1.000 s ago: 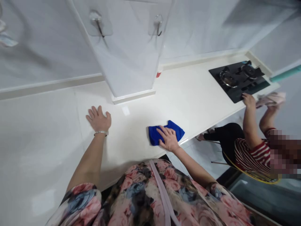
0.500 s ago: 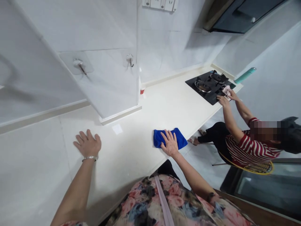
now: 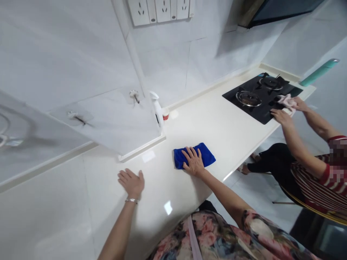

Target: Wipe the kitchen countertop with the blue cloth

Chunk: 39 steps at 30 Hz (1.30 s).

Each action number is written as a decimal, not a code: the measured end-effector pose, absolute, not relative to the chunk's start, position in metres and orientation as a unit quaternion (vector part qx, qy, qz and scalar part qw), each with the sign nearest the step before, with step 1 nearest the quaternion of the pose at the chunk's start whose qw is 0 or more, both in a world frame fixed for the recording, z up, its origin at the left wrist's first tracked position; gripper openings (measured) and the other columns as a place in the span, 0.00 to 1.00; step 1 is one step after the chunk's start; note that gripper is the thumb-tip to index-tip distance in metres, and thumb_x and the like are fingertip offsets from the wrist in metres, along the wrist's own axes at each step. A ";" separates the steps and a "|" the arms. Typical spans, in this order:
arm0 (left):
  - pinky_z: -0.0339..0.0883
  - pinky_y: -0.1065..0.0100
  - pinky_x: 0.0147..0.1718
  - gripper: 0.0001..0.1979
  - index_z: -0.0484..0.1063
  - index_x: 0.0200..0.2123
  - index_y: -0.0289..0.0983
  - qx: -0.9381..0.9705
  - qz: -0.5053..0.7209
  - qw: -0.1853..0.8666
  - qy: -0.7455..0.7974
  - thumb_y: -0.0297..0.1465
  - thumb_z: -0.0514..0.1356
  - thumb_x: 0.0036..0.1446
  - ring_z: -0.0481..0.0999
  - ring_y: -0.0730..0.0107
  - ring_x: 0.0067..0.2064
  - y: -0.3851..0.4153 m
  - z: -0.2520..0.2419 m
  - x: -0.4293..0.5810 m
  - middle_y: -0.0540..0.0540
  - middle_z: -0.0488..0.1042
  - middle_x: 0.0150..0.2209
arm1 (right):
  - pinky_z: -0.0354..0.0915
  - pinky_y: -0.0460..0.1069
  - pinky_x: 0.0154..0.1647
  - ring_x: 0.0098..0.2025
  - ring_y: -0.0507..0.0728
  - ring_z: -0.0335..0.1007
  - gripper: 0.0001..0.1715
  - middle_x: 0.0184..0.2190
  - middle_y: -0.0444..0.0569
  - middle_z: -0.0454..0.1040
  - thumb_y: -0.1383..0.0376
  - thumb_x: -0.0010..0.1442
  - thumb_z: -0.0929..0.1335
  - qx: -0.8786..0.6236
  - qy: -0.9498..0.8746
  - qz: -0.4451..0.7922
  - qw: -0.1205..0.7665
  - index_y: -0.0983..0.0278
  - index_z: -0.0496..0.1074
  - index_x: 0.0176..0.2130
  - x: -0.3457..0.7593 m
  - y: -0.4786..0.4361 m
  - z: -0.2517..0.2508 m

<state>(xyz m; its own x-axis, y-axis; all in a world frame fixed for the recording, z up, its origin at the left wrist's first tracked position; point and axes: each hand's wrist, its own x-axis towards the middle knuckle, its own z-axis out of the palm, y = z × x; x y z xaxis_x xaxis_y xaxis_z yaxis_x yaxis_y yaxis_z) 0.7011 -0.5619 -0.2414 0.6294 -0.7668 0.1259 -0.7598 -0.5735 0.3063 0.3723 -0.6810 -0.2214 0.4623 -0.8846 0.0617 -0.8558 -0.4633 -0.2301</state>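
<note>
My right hand [image 3: 193, 162] lies palm down on a folded blue cloth [image 3: 206, 155], its fingers spread flat across the fabric. The cloth rests on the white countertop [image 3: 200, 126], just past the corner of the tiled pillar. To the left, my left hand [image 3: 131, 183] is open and holds nothing, fingers stretched out, with a bracelet [image 3: 131, 200] at the wrist. It is over the counter near the pillar's base; whether the palm touches the surface I cannot tell.
A white spray bottle [image 3: 156, 108] and a red-and-white cup [image 3: 165, 114] stand behind the pillar [image 3: 108, 126]. At right, a seated co-worker's hands [image 3: 283, 116] hold a pale cloth [image 3: 287, 102] on the black gas hob [image 3: 260, 99]. A green cylinder [image 3: 320, 72] stands beyond it.
The blue cloth and my right hand have moved away from the counter's front edge, towards the wall. My left hand has shifted right along the counter, its fingers closer together. The view has also shifted.
</note>
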 end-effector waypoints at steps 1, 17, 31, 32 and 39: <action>0.38 0.30 0.73 0.45 0.50 0.72 0.09 0.884 -0.010 0.165 -0.438 0.45 0.45 0.69 0.35 0.27 0.79 -0.565 -0.242 0.686 0.07 0.43 0.74 | 0.35 0.73 0.77 0.78 0.71 0.46 0.40 0.78 0.54 0.53 0.54 0.68 0.64 -0.853 0.506 -0.090 0.090 0.58 0.61 0.75 0.376 -0.689 -0.221; 0.41 0.39 0.77 0.40 0.48 0.77 0.25 0.877 -0.014 0.131 -0.463 0.44 0.47 0.71 0.39 0.44 0.80 -0.585 -0.238 0.604 0.22 0.48 0.77 | 0.35 0.74 0.76 0.77 0.72 0.46 0.39 0.77 0.55 0.55 0.53 0.70 0.63 -0.884 0.432 -0.117 0.134 0.59 0.62 0.75 0.426 -0.868 -0.224; 0.41 0.45 0.78 0.40 0.47 0.79 0.32 0.880 -0.010 0.133 -0.456 0.45 0.48 0.71 0.40 0.50 0.81 -0.581 -0.236 0.607 0.29 0.49 0.78 | 0.36 0.72 0.77 0.77 0.70 0.47 0.38 0.77 0.52 0.55 0.53 0.70 0.61 -0.889 0.431 -0.107 0.113 0.59 0.62 0.75 0.408 -1.004 -0.229; 0.42 0.44 0.78 0.40 0.47 0.78 0.32 0.877 -0.004 0.139 -0.460 0.45 0.49 0.71 0.41 0.49 0.81 -0.580 -0.237 0.608 0.28 0.50 0.78 | 0.37 0.72 0.77 0.77 0.70 0.47 0.39 0.77 0.53 0.56 0.53 0.70 0.61 -0.888 0.433 -0.106 0.111 0.59 0.62 0.75 0.407 -1.012 -0.229; 0.45 0.39 0.76 0.38 0.47 0.79 0.36 0.867 0.021 0.158 -0.472 0.42 0.52 0.72 0.47 0.45 0.80 -0.579 -0.236 0.609 0.32 0.51 0.78 | 0.40 0.70 0.77 0.75 0.70 0.51 0.38 0.75 0.54 0.60 0.53 0.70 0.61 -0.894 0.426 -0.111 0.087 0.60 0.63 0.74 0.374 -1.076 -0.235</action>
<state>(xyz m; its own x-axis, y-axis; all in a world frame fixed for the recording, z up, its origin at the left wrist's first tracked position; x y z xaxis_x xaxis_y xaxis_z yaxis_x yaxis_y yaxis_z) 0.6085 -0.5793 -0.2364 0.5529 -0.8122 0.1858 -0.8256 -0.5040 0.2538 0.3742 -1.0756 -0.2350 0.6123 -0.7808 0.1244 -0.7419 -0.6218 -0.2510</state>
